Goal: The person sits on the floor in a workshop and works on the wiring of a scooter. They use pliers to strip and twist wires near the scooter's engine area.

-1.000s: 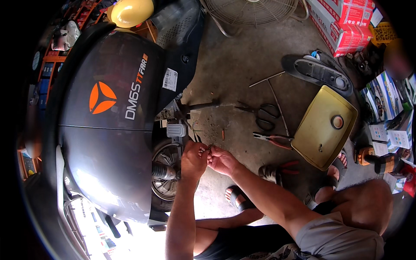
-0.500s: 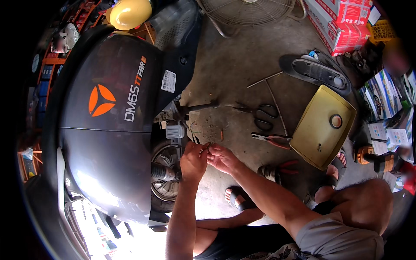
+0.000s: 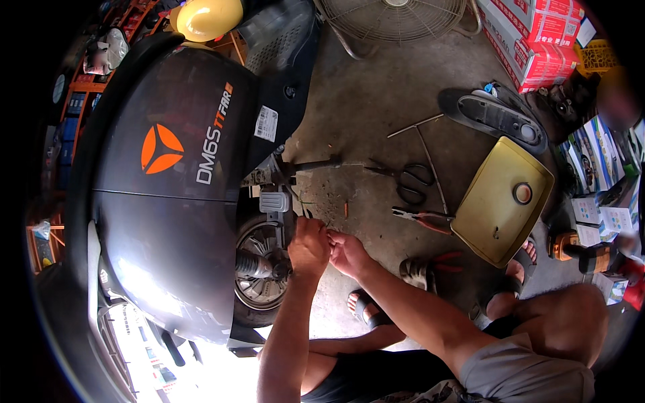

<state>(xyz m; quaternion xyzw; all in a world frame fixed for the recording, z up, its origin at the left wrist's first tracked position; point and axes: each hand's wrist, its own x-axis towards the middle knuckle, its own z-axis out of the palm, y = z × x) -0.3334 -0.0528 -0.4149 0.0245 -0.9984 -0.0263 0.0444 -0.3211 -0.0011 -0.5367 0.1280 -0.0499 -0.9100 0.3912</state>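
Both hands pinch thin wires (image 3: 327, 230) by the dark scooter's rear wheel (image 3: 259, 265) — left hand (image 3: 308, 246) and right hand (image 3: 348, 252) touching, fingers closed narrow on the strands; join looks mid-way, not finished. Red-handled pliers (image 3: 420, 216) and black scissors (image 3: 406, 181) lie unused on the concrete floor (image 3: 363, 101) nearby — wiring prob. still to be closed up.

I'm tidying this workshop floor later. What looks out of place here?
Scissors, pliers and a T-shaped rod lie loose on the concrete floor, by a yellow tray, beyond both hands.
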